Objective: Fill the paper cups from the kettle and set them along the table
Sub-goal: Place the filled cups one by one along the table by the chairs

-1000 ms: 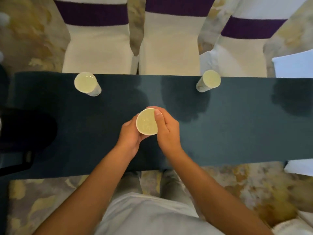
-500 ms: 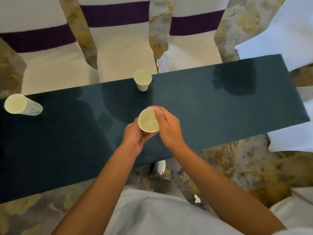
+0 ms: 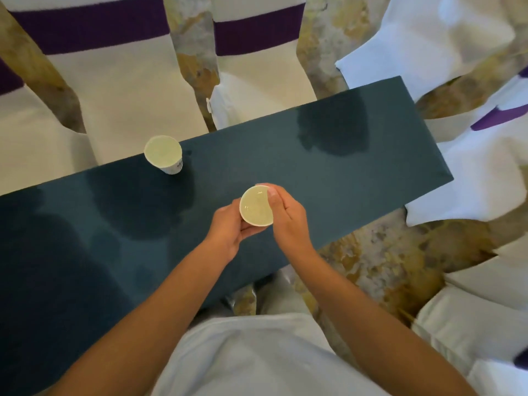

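Dark bench (image 3: 357, 172) with one filled cup (image 3: 163, 153) at its far edge; left hand (image 3: 228, 227) and right hand (image 3: 287, 214) fingers curl around a second cup (image 3: 255, 206) above it

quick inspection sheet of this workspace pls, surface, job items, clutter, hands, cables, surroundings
surface: long dark teal cloth-covered table, darker patches on the cloth
job's things: filled white paper cup held above the table; second filled white paper cup standing at the far edge; kettle not in view
clutter: nothing seen
grippers: left hand and right hand both hold the carried cup, fingers curled round it
cables: nothing seen
surroundings: white-covered chairs with purple sashes; gold and grey patterned carpet
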Motion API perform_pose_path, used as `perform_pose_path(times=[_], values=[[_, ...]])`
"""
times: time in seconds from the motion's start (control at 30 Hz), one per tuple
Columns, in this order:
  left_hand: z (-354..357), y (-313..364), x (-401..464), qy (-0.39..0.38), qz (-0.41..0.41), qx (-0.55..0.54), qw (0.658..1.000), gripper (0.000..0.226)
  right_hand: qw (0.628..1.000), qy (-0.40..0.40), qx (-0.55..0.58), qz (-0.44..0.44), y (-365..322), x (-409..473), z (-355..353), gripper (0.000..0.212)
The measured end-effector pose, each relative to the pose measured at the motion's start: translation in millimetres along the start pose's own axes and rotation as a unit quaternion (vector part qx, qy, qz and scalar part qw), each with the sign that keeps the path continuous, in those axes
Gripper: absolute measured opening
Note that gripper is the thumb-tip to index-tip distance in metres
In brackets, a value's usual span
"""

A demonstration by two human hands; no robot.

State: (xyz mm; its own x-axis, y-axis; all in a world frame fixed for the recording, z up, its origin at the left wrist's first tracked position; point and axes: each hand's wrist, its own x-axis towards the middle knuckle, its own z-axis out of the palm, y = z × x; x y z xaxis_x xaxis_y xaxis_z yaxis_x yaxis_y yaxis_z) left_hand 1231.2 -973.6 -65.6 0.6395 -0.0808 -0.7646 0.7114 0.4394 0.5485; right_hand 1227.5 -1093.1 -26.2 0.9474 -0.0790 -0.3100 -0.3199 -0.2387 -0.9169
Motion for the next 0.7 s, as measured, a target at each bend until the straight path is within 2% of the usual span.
perform_pose_path(times=[0.17, 0.4, 0.6, 0.7], values=[[38, 12, 32, 0.031, 0.001, 0.003, 1.0, 0.024, 1.0, -0.018, 0.022, 0.011, 3, 46, -26, 0.029], [99, 30, 87, 0.094, 0.006, -0.04, 0.995, 0.022, 0.995, -0.094, -0.001, -0.02, 1, 126, -73, 0.029], [153, 46, 136, 0.144, 0.007, -0.059, 0.988, 0.02, 0.993, -0.114, -0.003, -0.038, 2, 192, -114, 0.028], [176, 51, 161, 0.151, -0.002, -0.046, 0.987, 0.026, 0.993, -0.108, -0.006, -0.047, 9, 222, -132, 0.028]])
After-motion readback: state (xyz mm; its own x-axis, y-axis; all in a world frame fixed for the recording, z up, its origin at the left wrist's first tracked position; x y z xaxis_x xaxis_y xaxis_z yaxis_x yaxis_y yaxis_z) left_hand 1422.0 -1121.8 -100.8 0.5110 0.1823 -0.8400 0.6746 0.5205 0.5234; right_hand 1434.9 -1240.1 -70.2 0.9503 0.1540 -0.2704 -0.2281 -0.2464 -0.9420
